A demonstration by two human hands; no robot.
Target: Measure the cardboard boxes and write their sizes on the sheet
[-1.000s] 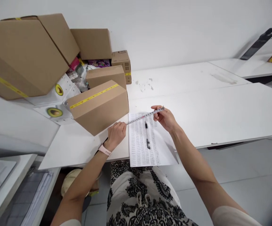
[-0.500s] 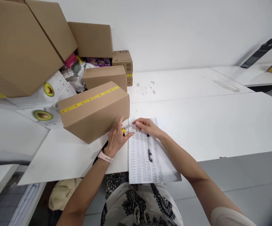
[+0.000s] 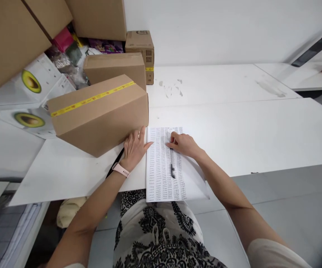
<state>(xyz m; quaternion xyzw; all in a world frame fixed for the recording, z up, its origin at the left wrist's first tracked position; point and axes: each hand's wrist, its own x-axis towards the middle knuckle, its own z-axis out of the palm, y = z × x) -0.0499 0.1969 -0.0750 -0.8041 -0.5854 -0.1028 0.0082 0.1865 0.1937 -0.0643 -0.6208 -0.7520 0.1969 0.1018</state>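
My left hand (image 3: 134, 149), a pink watch band on its wrist, lies with fingers stretched and thumb spread at the foot of a taped cardboard box (image 3: 102, 123). Its thumb tip reaches the left edge of the printed sheets (image 3: 161, 178). Over the upper part of those sheets, my right hand (image 3: 184, 144) is closed in a pinch; what its fingers hold, if anything, is too small to make out. A black pen (image 3: 172, 167) lies on the sheets just below the right hand. Part of a dark object (image 3: 118, 160) shows beside my left wrist.
More cardboard boxes (image 3: 116, 65) and white boxes with avocado pictures (image 3: 31, 82) crowd the left side, near plastic-wrapped goods. The white table (image 3: 233, 137) stretches right, its front edge close to me. A dark bottle (image 3: 314, 48) stands far right.
My right hand has moved right across the sheets, still pinched. The yellow item and thin strip seen earlier by my left hand no longer show. The view has shifted.
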